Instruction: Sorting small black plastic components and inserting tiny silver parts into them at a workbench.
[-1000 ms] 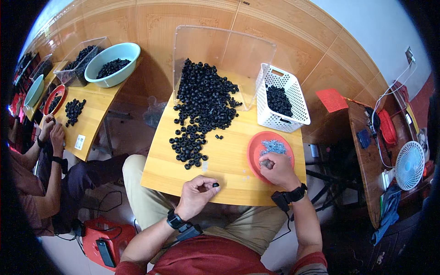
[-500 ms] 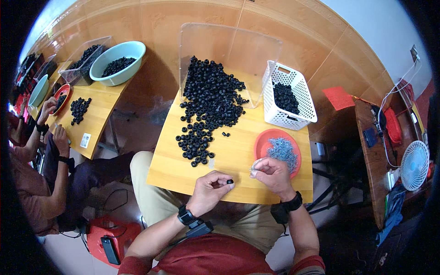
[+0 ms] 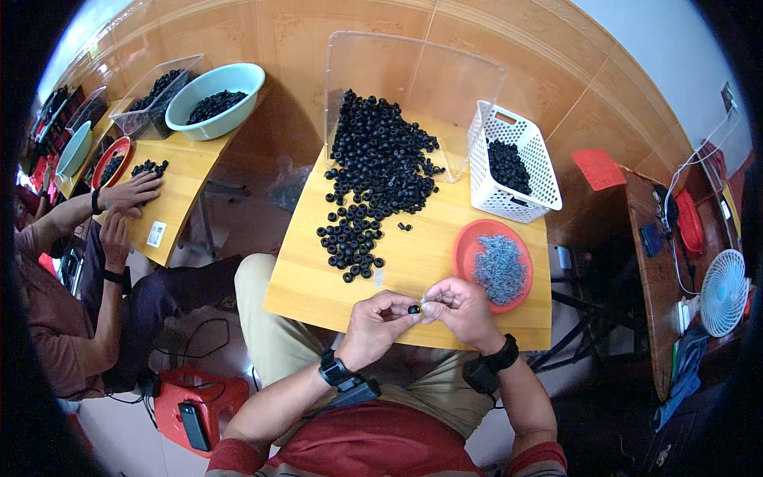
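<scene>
Fisheye indoor view, its round picture fading to black at the corners. Soft, even light makes the yellow worktop [image 3: 310, 290] bright and clear. A pale glow edges the upper left, and the white wall [image 3: 668, 40] at upper right is bluish and bright. The wood-panelled wall [image 3: 294, 56] bows into arcs, with a soft shadow right of the blue basin [image 3: 183, 99]. Under the worktop and at lower right, things sink into near-black. The heap of black pieces [image 3: 377, 147] merges into a dark mass flecked with tiny highlights. Detail smears toward the left rim. In the right hand's [image 3: 465, 310] grip, a small pale piece [image 3: 424, 301] is too tiny to resolve.
</scene>
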A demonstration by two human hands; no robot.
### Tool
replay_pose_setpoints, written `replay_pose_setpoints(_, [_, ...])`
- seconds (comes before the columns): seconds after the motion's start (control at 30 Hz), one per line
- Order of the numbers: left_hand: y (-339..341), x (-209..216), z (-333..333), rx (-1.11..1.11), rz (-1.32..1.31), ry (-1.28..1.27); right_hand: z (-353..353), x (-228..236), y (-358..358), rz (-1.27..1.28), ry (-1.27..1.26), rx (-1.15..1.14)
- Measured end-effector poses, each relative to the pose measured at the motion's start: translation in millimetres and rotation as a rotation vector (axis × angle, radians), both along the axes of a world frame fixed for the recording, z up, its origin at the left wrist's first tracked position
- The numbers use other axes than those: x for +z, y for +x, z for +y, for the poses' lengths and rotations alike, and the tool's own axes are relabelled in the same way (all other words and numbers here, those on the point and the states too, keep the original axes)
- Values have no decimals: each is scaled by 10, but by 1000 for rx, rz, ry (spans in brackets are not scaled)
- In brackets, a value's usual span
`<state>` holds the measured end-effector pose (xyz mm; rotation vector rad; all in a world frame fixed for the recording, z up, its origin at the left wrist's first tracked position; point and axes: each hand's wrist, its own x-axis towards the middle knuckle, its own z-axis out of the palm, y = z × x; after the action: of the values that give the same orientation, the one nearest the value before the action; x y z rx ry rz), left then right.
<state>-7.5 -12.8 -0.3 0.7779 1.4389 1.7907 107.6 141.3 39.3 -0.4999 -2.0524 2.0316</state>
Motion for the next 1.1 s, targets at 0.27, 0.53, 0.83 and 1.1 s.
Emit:
replay_pose_setpoints(0.27, [8, 66, -16, -17, -70, -1, 6, -10, -50, -11, 21, 52])
replay_pose_setpoints(0.53, [-48, 109, -48, -37, -52, 9, 3, -50, -113, -32, -6, 82])
replay_pose_setpoints(0.83, [-115, 19, -77, 29, 153, -32, 322, -194, -586, -70, 490, -49])
replay_pose_setpoints(1.1, [-145, 41, -123, 45, 121, 12, 500, -308, -1065, -163, 1109, -219])
